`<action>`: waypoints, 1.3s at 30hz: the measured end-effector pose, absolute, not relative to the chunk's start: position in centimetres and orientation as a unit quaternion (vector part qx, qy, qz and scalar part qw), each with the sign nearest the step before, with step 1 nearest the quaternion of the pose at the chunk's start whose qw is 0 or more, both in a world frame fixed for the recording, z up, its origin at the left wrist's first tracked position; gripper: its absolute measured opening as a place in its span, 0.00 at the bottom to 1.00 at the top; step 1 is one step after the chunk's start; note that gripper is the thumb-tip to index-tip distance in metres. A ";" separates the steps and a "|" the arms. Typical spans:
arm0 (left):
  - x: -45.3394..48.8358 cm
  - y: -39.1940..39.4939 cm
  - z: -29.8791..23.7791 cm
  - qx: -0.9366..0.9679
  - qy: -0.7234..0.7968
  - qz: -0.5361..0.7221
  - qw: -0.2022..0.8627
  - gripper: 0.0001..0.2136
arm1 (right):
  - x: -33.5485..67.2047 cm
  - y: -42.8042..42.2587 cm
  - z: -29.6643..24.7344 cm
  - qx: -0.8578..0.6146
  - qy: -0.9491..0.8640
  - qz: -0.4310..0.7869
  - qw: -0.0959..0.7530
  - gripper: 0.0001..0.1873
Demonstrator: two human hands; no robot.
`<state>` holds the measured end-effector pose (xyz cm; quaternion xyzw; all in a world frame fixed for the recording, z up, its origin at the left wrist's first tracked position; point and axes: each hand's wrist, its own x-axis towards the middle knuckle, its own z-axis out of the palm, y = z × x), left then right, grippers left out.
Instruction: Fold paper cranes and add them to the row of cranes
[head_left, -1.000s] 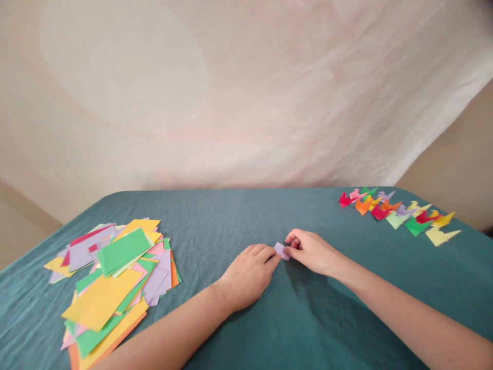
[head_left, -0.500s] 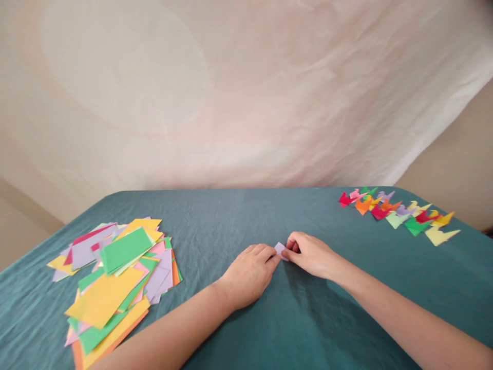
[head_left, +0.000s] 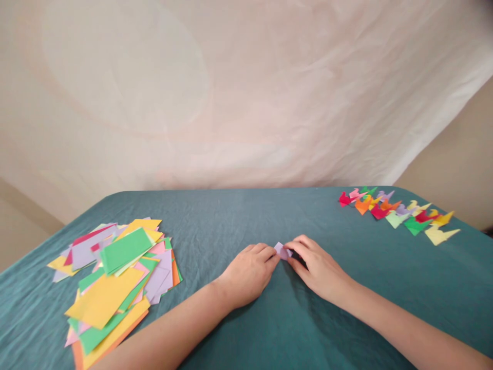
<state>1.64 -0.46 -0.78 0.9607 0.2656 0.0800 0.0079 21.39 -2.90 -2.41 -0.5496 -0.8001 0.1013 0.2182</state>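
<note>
A small folded piece of lilac paper (head_left: 283, 251) is between my two hands at the middle of the table. My left hand (head_left: 249, 272) grips its left corner with thumb and fingertips, the back of the hand facing up. At the right edge, my right hand (head_left: 318, 264) pinches the paper between thumb and forefinger, with a gap between those fingers further back. The fingertips partly cover the paper, so its exact fold is too small to make out.
A loose heap of coloured paper sheets (head_left: 111, 300) lies at the left on the teal tablecloth (head_left: 231, 221). Several folded paper birds (head_left: 416, 225) stand in rows at the far right. Behind the table hangs a pale cloth (head_left: 246, 103).
My right hand has turned and its forefinger has come down onto the paper's right side; a flap there now looks lifted. My left hand has stayed nearly in place.
</note>
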 end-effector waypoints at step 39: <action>1.6 -0.5 -0.5 0.949 0.301 0.098 -0.005 0.11 | 21.1 -4.8 -3.4 -0.479 -0.869 -0.087 0.083 0.18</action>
